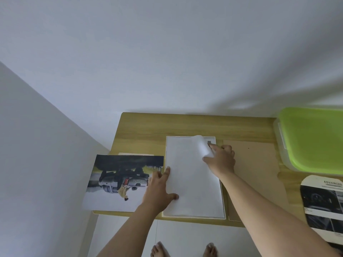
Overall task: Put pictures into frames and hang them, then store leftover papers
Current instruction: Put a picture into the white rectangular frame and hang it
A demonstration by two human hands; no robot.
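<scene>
A white picture frame (222,201) lies flat on the wooden table (185,127), with a white sheet of paper (193,182) lying in it. My right hand (220,160) pinches the sheet's far right corner, which curls up. My left hand (159,190) presses flat on the sheet's left edge with fingers spread. A printed picture of a silver truck (118,182) lies to the left of the frame. A brown backing board (256,173) lies to the right of the frame.
A clear storage box with a green lid (311,138) stands at the table's right. A printed leaflet (323,203) lies at the near right. White walls close in behind and on the left. My bare feet show below the table edge.
</scene>
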